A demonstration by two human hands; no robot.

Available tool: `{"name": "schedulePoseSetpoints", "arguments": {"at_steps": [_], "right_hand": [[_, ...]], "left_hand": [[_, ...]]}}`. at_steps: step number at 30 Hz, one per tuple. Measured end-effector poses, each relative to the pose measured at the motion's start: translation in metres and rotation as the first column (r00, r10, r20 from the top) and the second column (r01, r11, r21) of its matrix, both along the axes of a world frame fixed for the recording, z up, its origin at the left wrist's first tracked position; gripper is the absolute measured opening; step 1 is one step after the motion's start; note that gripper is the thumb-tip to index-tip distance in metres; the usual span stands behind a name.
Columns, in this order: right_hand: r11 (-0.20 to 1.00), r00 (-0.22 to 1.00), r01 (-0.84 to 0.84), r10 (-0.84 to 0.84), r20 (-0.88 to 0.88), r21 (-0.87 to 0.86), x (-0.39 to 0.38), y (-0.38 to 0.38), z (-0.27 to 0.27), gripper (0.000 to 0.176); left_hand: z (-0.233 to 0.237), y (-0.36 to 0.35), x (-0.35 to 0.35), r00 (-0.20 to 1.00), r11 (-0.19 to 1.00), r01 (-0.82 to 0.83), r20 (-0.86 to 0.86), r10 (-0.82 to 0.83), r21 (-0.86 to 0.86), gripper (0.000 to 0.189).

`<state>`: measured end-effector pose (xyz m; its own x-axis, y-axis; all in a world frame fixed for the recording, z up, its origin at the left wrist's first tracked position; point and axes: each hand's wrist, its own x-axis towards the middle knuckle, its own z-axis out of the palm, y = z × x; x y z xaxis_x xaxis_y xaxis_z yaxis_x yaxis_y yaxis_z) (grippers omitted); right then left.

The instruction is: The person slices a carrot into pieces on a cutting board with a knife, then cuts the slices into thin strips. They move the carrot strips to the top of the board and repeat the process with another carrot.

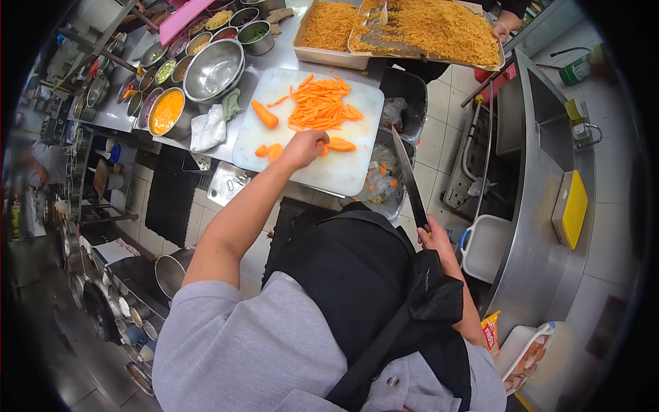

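Observation:
My left hand (307, 148) reaches over the white cutting board (347, 175), its fingers closed on a piece of carrot that they mostly hide. Right beside those fingertips lies a cut carrot length (341, 144). Carrot sticks (319, 103) are heaped at the far side of the board. To their left is a larger peeled carrot (264, 115), with short carrot chunks (274, 152) nearer to me. Off the board's right side, my right hand (432, 235) grips a long kitchen knife (410, 180) by its handle, blade pointing up and away.
Metal bowls (214, 69), a container of orange liquid (167, 113) and a white cloth (208, 129) stand left of the board. Beyond it, another person's hand (504, 26) touches a tray of orange-brown crumbs (432, 31). Lined bins (384, 180) and a steel counter (525, 172) are at right.

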<state>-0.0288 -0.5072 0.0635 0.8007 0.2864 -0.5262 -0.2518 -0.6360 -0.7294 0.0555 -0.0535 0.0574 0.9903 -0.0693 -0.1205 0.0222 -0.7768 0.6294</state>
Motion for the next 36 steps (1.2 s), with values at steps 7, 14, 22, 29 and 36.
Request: {"name": "schedulePoseSetpoints", "arguments": {"at_steps": [7,14,22,29,36], "right_hand": [[0.999,0.999,-0.018,0.019,0.027,-0.029,0.001,-0.002,0.004,0.030],[1.000,0.999,-0.005,0.005,0.032,-0.001,-0.003,-0.005,0.000,0.028],[1.000,1.000,-0.010,0.010,-0.011,-0.017,0.001,-0.004,0.009,0.024],[1.000,0.999,-0.014,0.013,-0.053,-0.025,0.006,0.003,0.009,0.023],[1.000,0.999,0.002,-0.001,-0.042,0.012,0.000,-0.004,-0.007,0.024]], "left_hand": [[-0.020,0.004,0.009,0.989,0.983,-0.148,-0.043,0.144,-0.104,0.023],[-0.037,0.009,0.002,0.974,0.982,0.021,0.217,-0.063,0.188,0.032],[-0.013,0.004,0.000,0.987,0.920,0.131,0.041,-0.158,0.369,0.037],[-0.013,-0.002,0.001,0.991,0.916,0.134,-0.051,-0.123,0.378,0.032],[-0.019,-0.006,0.000,0.979,0.923,0.082,0.143,-0.145,0.377,0.043]]}}
